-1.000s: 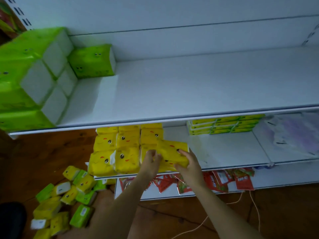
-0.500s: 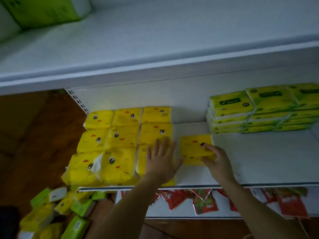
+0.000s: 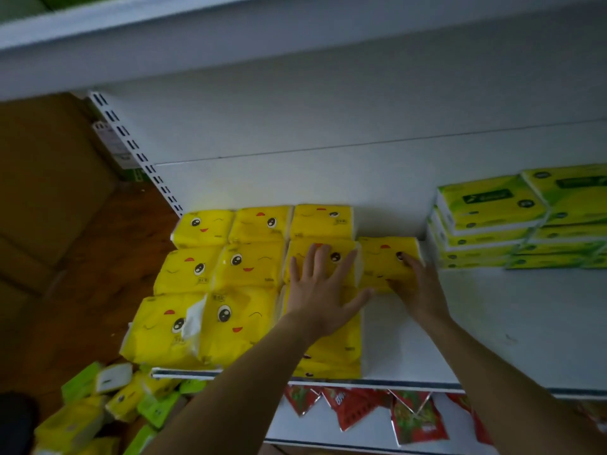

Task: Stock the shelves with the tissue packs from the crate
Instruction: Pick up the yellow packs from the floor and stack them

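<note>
Presses the left hand [image 3: 323,290] flat, fingers straight and spread, on top of the stacked yellow packs [image 3: 230,274], holding nothing. Lays the right hand [image 3: 417,287] over a single yellow pack [image 3: 377,261], fingers fairly straight along its top and thumb at its near edge, pushing rather than gripping as far as can be told. Sets that pack on the shelf [image 3: 492,323] against the right side of the stack, near the back wall, as the start of a fourth column. Shows three columns of smiling yellow faces to the left, piled more than one high at the front, with the front-left ones bulging past the shelf edge. Puts the new pack just beside the green-and-white packs [image 3: 486,218] stacked at the right; cannot tell whether touching. Leaves bare shelf in front of both. Counts, by the look of it, as partly done: a good block stocked, room left for more. Finds plenty waiting too, with loose packs [image 3: 98,405], yellow and green, heaped on the floor at lower left. Shows no crate anywhere. Catches red sachets [image 3: 361,408] on the lower shelf [image 3: 289,428] and an upper shelf [image 3: 131,44] overhead.
</note>
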